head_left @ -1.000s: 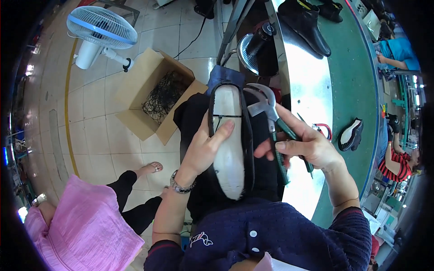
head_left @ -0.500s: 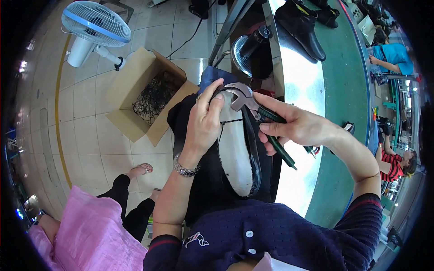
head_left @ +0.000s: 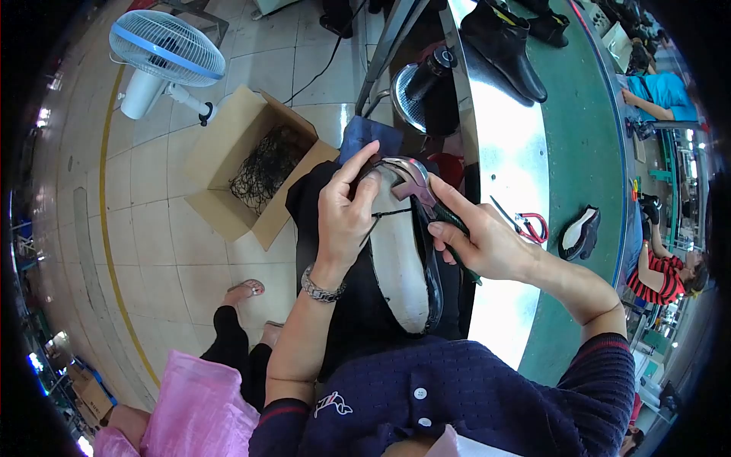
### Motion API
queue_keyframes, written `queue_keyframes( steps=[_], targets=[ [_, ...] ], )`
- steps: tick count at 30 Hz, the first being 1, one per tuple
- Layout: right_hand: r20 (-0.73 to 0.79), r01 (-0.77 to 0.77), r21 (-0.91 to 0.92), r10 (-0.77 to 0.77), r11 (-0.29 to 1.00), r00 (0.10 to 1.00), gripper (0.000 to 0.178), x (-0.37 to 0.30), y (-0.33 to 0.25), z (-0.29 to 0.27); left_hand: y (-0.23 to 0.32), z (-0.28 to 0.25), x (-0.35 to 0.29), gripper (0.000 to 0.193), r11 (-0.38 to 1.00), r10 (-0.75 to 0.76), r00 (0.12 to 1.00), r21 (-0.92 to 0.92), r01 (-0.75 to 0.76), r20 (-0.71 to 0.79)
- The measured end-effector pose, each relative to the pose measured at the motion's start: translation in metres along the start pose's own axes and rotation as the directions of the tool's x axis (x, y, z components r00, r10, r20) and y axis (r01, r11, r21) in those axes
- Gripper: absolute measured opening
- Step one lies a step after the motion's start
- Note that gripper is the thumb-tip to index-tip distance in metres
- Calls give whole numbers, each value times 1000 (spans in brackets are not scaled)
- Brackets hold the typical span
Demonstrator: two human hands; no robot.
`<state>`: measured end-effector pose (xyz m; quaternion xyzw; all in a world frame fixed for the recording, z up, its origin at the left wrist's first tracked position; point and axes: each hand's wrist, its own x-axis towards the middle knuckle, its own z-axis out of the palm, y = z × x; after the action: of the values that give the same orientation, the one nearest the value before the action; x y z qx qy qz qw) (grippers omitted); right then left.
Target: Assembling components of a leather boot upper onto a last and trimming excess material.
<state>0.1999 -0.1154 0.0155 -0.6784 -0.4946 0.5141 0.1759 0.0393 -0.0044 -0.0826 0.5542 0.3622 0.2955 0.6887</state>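
An upturned black shoe [head_left: 402, 278] with a pale insole lies lengthwise over my lap, its toe pointing away from me. My left hand [head_left: 343, 217] is wrapped around the toe end, thumb on the sole side and fingers at the outer edge. In my right hand [head_left: 487, 240] are lasting pincers [head_left: 416, 190], with dark green handles and a hammer-like lug. Their curved jaws reach over the toe rim, close to my left thumb. Whether the jaws bite on the upper cannot be made out. A thin black strap crosses the insole.
To the left stand a cardboard box [head_left: 217, 186] with tangled black strands and a white-blue fan [head_left: 164, 49]. Red-handled snips [head_left: 534, 228] lie on the metal bench edge [head_left: 499, 171]. A black boot [head_left: 506, 49] and another shoe [head_left: 580, 233] are farther right. Someone in pink [head_left: 194, 404] is nearby.
The pincers' handles have come together in my right hand, and their head has turned slightly on the toe. My right hand has moved a little left and toward me, uncovering the snips.
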Motion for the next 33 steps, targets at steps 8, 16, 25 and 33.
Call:
queue_keyframes(
  steps=[8,16,25,33],
  targets=[
    [95,-85,-279,115,957,989,58,1,-25,-23,2,4,3,37,923,-179,984,-344,173,12],
    [-287,317,-555,-535,769,795,65,8,-40,-19,-10,0,2,38,1000,2,1000,-23,-3,-16],
    [-204,159,-723,-428,672,881,70,17,-26,-13,-10,-12,9,44,999,43,992,2,-43,115],
    [-84,85,-786,-243,612,966,72,31,-30,-17,-15,-21,10,45,996,76,986,31,-82,146]
  ],
)
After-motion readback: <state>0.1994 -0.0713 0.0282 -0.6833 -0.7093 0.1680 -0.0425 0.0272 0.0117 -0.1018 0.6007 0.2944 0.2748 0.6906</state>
